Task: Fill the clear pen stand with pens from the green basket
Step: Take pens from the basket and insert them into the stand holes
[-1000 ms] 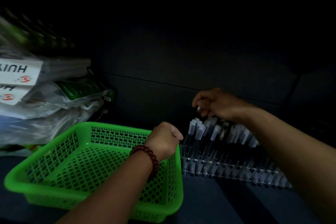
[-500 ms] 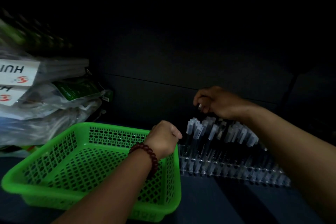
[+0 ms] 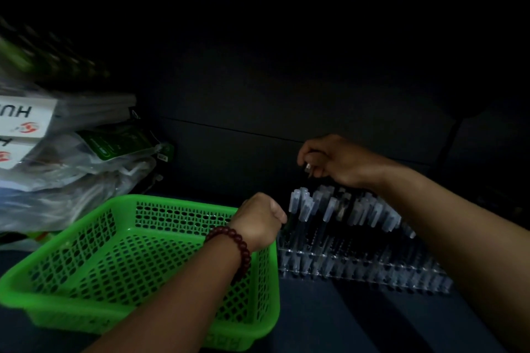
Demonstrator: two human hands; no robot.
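Note:
The green basket (image 3: 86,275) sits at the lower left, and I see no pens inside it. To its right stands the clear pen stand (image 3: 364,268), holding several pens (image 3: 329,206) with frosted caps. My left hand (image 3: 258,221), with a dark bead bracelet on the wrist, is fisted over the basket's right rim beside the stand; whether it holds anything is hidden. My right hand (image 3: 335,160) hovers above the back row, fingers pinched on a thin dark pen that points down.
A pile of plastic-wrapped packages (image 3: 66,157) with white and green labels lies at the left behind the basket. A dark wall panel (image 3: 258,112) rises close behind the stand. The surface (image 3: 344,321) in front is dark blue.
My right hand has risen slightly above the back row of pens. The left hand stays on the basket's rim. The view has shifted a little.

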